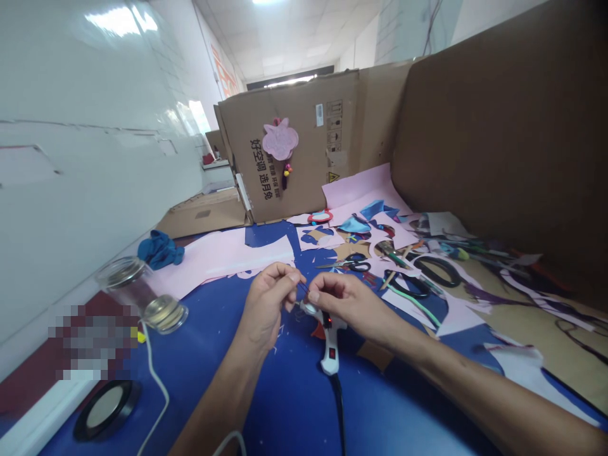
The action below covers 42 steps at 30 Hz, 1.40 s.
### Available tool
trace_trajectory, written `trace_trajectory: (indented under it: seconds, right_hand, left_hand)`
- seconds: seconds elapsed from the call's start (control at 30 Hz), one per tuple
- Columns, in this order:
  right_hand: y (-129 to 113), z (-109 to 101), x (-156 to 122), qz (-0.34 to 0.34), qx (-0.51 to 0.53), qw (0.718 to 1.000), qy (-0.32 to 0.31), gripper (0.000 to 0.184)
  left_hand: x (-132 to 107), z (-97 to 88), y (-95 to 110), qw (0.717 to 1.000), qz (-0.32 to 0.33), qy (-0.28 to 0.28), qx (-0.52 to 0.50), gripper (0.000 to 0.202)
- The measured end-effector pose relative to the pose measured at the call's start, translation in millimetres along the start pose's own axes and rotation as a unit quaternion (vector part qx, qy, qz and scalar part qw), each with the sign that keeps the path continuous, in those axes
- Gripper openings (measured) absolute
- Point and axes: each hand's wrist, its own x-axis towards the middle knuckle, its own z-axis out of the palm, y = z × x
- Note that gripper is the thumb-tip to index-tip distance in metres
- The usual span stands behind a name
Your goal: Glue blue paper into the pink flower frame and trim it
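My left hand [273, 297] and my right hand [342, 297] are close together over the blue table. Fingertips of both pinch a thin dark red cord [303, 287], which spans the short gap between them. Just under my right hand lies a white hot glue gun [331, 345] with a red switch and a small red light. Its black cable runs toward me. The gun's nozzle end is partly hidden by my hands.
Scissors [349, 263], pink sheet scraps [223, 253] and black tape [434, 271] lie beyond my hands. A clear jar [126, 285] and blue cloth [160, 249] are left. A pink flower-shaped ornament [280, 140] hangs on the cardboard wall [370, 120].
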Motion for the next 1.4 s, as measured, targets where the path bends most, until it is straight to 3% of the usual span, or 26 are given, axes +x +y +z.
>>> trace_trajectory:
  seconds: [0.63,0.9,1.4]
  right_hand:
    - [3.4,-3.7,2.4,0.016,0.084,0.996,-0.041,0.04]
    - [2.7,-3.3,3.7,-0.006,0.073,0.996,-0.048,0.038]
    - [-2.8,-2.2,2.5,0.001,0.02,1.0,0.011,0.04]
  left_hand:
    - [-1.0,1.7,1.2,1.0,0.013,0.006,0.006,0.018]
    - [-2.1,2.7,1.4,1.0,0.012,0.003,0.0,0.018]
    - [-0.6,1.9,-4.4,1.0,-0.003,-0.004,-0.02,0.02]
